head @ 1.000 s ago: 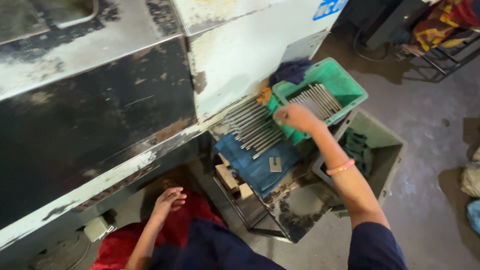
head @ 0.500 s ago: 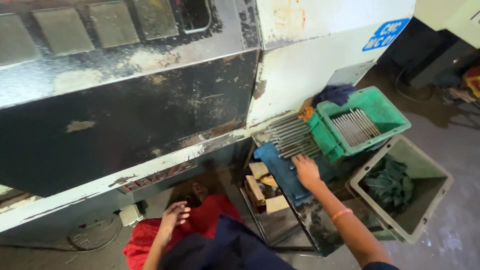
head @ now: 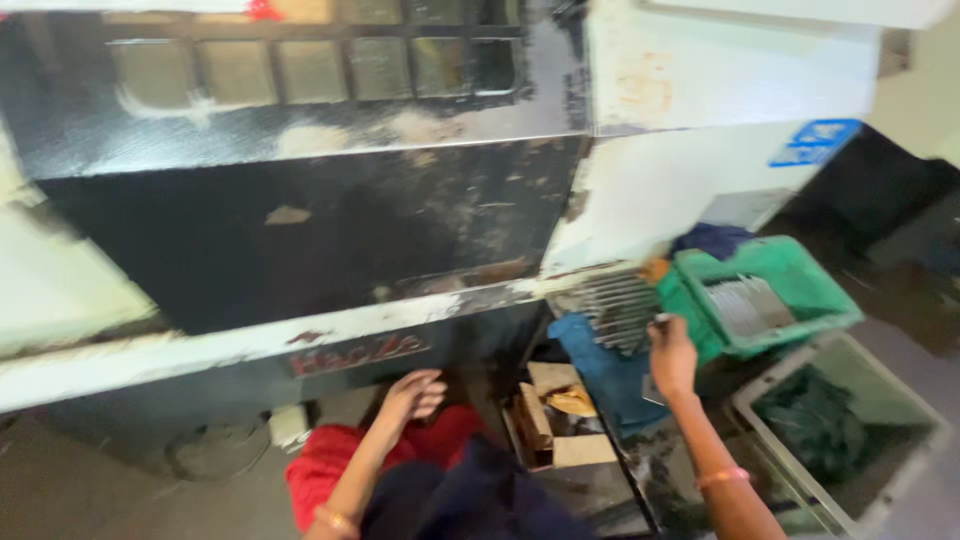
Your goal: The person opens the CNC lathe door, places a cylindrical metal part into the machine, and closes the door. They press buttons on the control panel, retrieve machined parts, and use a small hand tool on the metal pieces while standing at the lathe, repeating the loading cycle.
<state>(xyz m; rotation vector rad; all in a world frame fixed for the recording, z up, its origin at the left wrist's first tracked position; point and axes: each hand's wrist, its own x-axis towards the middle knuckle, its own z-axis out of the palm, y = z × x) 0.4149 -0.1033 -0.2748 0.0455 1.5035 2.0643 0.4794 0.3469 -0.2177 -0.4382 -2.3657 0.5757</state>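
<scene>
Thin metal rods [head: 618, 310], fanned on a blue cloth [head: 600, 365] beside the green crate [head: 770, 300], look stiff, slick and best pinched mid-length; right hand [head: 672, 355] touches their ends, its grasp unclear through blur; left hand [head: 412, 395] hangs loosely open, empty.

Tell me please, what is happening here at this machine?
A person sits low in front of a big worn machine. The right hand is at a row of metal rods lying on a blue cloth, beside a green crate holding more rods. Whether it grips one is blurred. The left hand hangs open and empty over a red cloth.
</scene>
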